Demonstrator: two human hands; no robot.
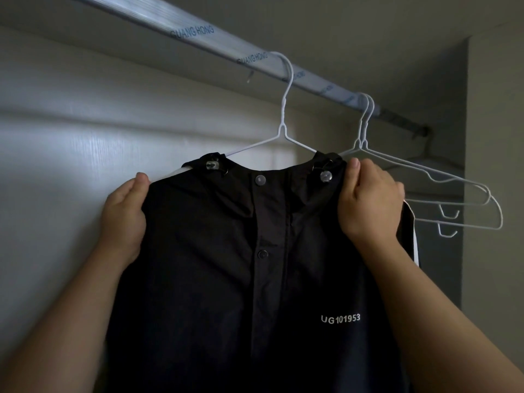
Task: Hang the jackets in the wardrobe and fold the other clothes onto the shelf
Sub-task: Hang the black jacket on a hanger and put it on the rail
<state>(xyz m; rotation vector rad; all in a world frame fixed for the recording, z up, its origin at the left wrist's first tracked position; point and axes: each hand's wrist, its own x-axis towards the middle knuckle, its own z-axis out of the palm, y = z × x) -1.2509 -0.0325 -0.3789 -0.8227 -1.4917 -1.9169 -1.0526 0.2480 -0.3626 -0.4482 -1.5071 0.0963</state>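
A black jacket [226, 279] with snap buttons and white chest lettering hangs on a white wire hanger [283, 120]. The hanger's hook sits over the wardrobe rail [198, 35], which runs from upper left to right. My left hand [124, 219] grips the jacket's left shoulder, thumb on top. My right hand [368, 199] grips the right shoulder next to the collar. A white stripe shows along each shoulder edge. The jacket's lower part runs out of frame.
Two bare white wire hangers [453, 194] hang on the rail just right of the jacket, close to my right hand. The wardrobe's back wall [71, 137] is behind, and its side wall [493, 137] closes the right end.
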